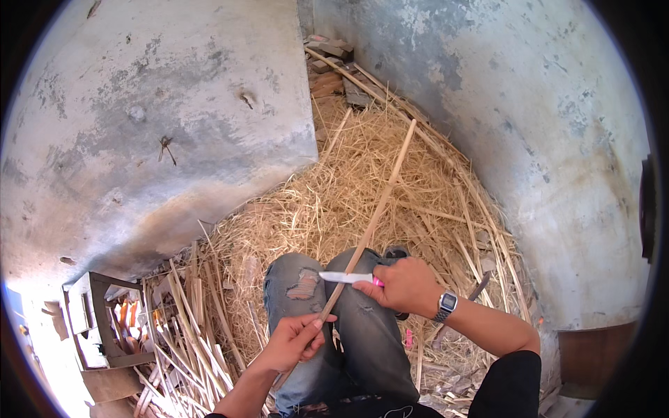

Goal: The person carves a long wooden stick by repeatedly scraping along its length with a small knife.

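A long, thin, pale wooden strip (382,198), probably split bamboo, slants across my lap from lower left to upper right. My left hand (296,341) is closed around its lower part, above my left thigh. My right hand (406,284) grips a knife (345,277) by its pink handle, most of which the fingers hide. The light blade points left and lies across the strip, above my knees. I cannot tell whether the edge is cutting in. A digital watch (447,304) is on my right wrist. My legs in torn grey jeans (369,334) are beneath.
Straw-like shavings (334,195) cover the floor ahead. Long strips (446,150) lean along the right wall (488,83). At lower left, a bundle of strips (188,341) lies beside an open metal frame (115,320). A dark curved blade (481,285) lies right of my legs.
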The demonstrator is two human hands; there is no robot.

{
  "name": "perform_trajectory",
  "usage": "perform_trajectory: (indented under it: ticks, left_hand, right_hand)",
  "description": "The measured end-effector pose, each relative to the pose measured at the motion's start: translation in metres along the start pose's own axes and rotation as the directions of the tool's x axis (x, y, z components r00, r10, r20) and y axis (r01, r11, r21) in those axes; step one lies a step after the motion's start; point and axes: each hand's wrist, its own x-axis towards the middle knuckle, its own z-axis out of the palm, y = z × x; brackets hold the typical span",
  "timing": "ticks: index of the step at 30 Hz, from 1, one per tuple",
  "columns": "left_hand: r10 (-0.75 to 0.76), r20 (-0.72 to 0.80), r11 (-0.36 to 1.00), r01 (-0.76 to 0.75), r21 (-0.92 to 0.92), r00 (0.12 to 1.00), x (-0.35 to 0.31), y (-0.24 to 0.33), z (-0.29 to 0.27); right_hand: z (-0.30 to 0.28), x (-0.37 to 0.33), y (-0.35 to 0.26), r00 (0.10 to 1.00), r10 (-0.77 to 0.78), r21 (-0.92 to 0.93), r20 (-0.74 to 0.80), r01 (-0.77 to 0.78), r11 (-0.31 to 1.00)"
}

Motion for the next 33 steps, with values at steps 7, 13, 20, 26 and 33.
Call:
perform_trajectory:
  ticks: [7, 13, 20, 26, 33]
  left_hand:
    - [0.008, 0.000, 1.000, -0.008, -0.011, 1.000, -0.010, -0.007, -0.004]
    - [0.001, -0.001, 1.000, -0.001, 0.011, 1.000, -0.005, -0.003, -0.004]
    - [-0.014, 0.035, 1.000, 0.015, -0.016, 0.999, -0.010, -0.006, -0.013]
    - [0.032, -0.041, 0.991, -0.026, 0.129, 0.999, -0.007, -0.014, 0.003]
    - [0.310, -0.158, 0.902, -0.237, 0.362, 0.938, -0.003, -0.036, 0.020]
  right_hand:
    - [-0.032, 0.039, 0.124, 0.850, 0.453, 0.146, -0.270, -0.429, 0.891]
    - [-0.022, 0.009, 0.038, 0.990, 0.134, 0.034, -0.047, -0.132, 0.991]
    - [-0.004, 0.022, 0.062, 0.934, 0.279, 0.040, -0.222, -0.277, 0.960]
    - [-0.030, 0.023, 0.160, 0.769, 0.495, 0.304, -0.405, -0.397, 0.866]
    - [-0.017, 0.003, 0.078, 0.855, 0.420, 0.425, -0.303, -0.273, 0.863]
